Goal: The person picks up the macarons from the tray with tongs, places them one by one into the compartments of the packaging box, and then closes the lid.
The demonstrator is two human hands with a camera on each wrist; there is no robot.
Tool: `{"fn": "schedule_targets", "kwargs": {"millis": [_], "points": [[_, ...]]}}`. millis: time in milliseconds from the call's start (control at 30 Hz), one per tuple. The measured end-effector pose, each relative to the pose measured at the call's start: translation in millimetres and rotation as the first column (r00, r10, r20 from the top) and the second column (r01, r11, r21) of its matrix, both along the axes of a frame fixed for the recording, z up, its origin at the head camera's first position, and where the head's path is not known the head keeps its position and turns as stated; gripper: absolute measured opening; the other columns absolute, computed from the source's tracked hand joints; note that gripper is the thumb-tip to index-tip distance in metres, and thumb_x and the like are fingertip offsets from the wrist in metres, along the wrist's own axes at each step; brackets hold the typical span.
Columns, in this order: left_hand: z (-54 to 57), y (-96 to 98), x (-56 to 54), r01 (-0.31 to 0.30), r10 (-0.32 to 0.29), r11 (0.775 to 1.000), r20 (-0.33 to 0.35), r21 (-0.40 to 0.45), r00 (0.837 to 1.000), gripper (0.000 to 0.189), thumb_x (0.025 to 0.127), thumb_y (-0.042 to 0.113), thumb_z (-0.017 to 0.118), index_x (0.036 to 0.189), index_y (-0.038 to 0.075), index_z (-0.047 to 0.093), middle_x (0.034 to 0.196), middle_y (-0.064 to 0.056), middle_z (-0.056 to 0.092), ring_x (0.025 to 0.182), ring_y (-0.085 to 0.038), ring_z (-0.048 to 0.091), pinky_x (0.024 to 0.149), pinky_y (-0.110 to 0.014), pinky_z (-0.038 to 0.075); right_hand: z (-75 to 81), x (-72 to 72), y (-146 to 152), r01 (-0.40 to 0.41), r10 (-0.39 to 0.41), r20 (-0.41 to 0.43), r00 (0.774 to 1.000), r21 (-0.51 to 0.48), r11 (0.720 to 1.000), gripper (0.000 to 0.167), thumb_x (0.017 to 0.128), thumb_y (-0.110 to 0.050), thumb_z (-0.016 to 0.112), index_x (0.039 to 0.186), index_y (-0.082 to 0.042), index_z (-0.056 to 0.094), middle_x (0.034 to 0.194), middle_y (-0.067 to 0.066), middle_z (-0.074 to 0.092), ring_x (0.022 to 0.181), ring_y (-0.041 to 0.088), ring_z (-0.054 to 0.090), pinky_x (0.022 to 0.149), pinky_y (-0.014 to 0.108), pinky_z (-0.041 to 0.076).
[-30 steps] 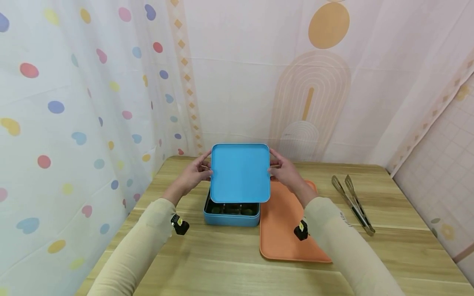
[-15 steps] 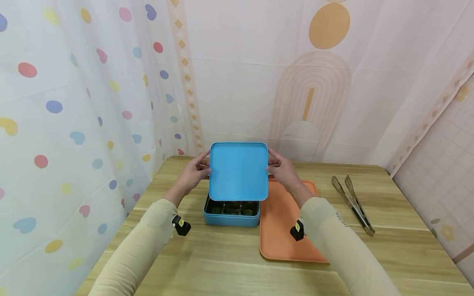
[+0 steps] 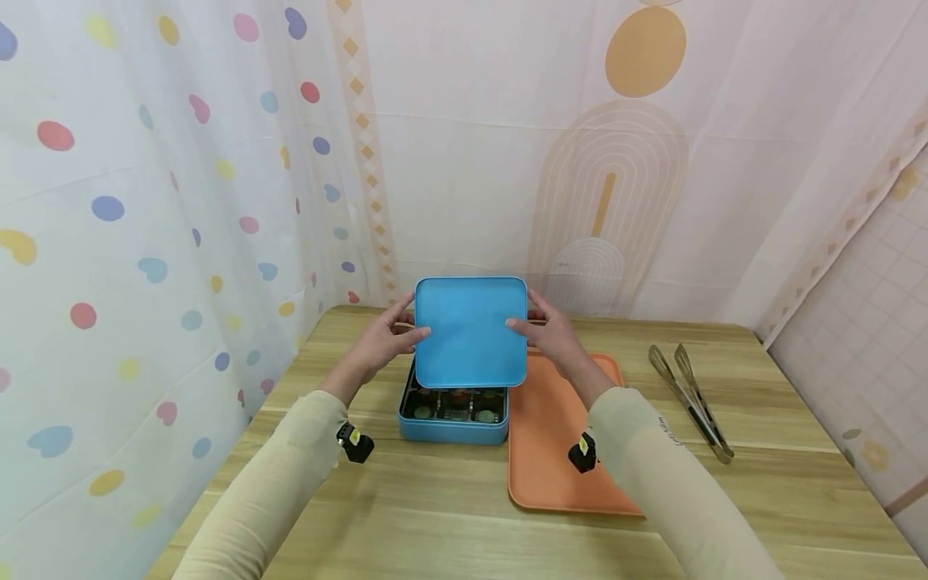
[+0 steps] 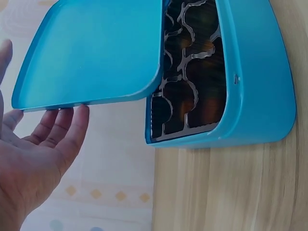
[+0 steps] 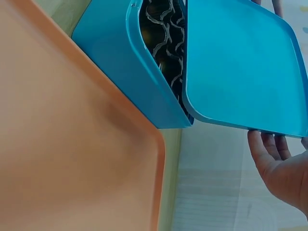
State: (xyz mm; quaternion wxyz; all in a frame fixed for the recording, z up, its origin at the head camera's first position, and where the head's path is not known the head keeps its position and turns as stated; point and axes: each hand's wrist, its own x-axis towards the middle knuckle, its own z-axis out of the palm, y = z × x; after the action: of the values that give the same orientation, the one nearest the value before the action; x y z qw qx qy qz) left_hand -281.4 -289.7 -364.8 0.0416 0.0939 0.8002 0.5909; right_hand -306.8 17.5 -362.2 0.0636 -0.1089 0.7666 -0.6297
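A blue square lid (image 3: 471, 334) is held up and tilted over a blue tin box (image 3: 453, 432). My left hand (image 3: 380, 342) grips the lid's left edge, thumb on the face towards me, and my right hand (image 3: 554, 332) grips the right edge the same way. In the left wrist view the left fingertips (image 4: 83, 113) lie along the lid's rim. Inside the box a dark divided insert (image 4: 192, 86) shows, with small roundish things in its compartments. The lid covers the back part of the box in the head view.
An orange tray (image 3: 558, 451) lies right beside the box, partly under my right forearm. Metal tongs (image 3: 692, 403) with black grips rest farther right on the wooden table (image 3: 406, 515). A patterned curtain (image 3: 464, 161) hangs behind the table and along its left side.
The lid has risen slightly and tilted farther back, so more of the box's compartments show. Both thumbs have moved inward onto the lid's face.
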Motion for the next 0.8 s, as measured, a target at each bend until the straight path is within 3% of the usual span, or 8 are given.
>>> {"fn": "schedule_targets", "kwargs": {"millis": [200, 400, 600, 800], "points": [[-2.0, -1.9, 1.0, 0.057, -0.058, 0.997, 0.003, 0.051, 0.998, 0.085, 0.097, 0.023, 0.068, 0.161, 0.028, 0.013, 0.146, -0.024, 0.035, 0.129, -0.040, 0.043, 0.104, -0.058, 0.041, 0.4, -0.5, 1.8, -0.059, 0.059, -0.007, 0.998, 0.019, 0.998, 0.090, 0.092, -0.023, 0.074, 0.161, -0.025, 0.016, 0.145, 0.017, 0.043, 0.130, 0.037, 0.043, 0.104, 0.057, 0.041], [-2.6, -2.6, 1.6, 0.085, -0.082, 0.991, -0.030, 0.102, 0.996, 0.081, 0.100, 0.019, 0.062, 0.161, 0.026, 0.010, 0.150, -0.027, 0.028, 0.136, -0.044, 0.035, 0.107, -0.060, 0.035, 0.3, -1.5, 3.6, -0.138, 0.137, -0.025, 0.990, -0.042, 0.990, 0.092, 0.095, -0.025, 0.071, 0.161, -0.027, 0.008, 0.149, 0.015, 0.040, 0.133, 0.034, 0.043, 0.105, 0.054, 0.041], [-3.3, -2.3, 2.3, 0.075, -0.071, 0.987, -0.039, 0.144, 0.997, 0.076, 0.103, 0.019, 0.057, 0.162, 0.024, 0.009, 0.153, -0.028, 0.025, 0.141, -0.044, 0.030, 0.108, -0.060, 0.034, 0.2, -0.8, 4.4, -0.193, 0.190, -0.040, 0.981, -0.101, 0.976, 0.088, 0.099, -0.026, 0.065, 0.161, -0.031, 0.003, 0.157, 0.014, 0.031, 0.141, 0.033, 0.036, 0.112, 0.052, 0.033], [-4.6, 2.0, 3.7, 0.035, -0.027, 0.987, -0.055, 0.155, 0.998, 0.075, 0.103, 0.017, 0.056, 0.162, 0.023, 0.010, 0.152, -0.027, 0.027, 0.140, -0.044, 0.032, 0.107, -0.061, 0.034, 0.3, 1.9, 6.0, -0.196, 0.193, -0.039, 0.980, -0.100, 0.976, 0.085, 0.100, -0.032, 0.062, 0.159, -0.034, 0.001, 0.163, 0.011, 0.019, 0.146, 0.033, 0.026, 0.115, 0.054, 0.026]]}}
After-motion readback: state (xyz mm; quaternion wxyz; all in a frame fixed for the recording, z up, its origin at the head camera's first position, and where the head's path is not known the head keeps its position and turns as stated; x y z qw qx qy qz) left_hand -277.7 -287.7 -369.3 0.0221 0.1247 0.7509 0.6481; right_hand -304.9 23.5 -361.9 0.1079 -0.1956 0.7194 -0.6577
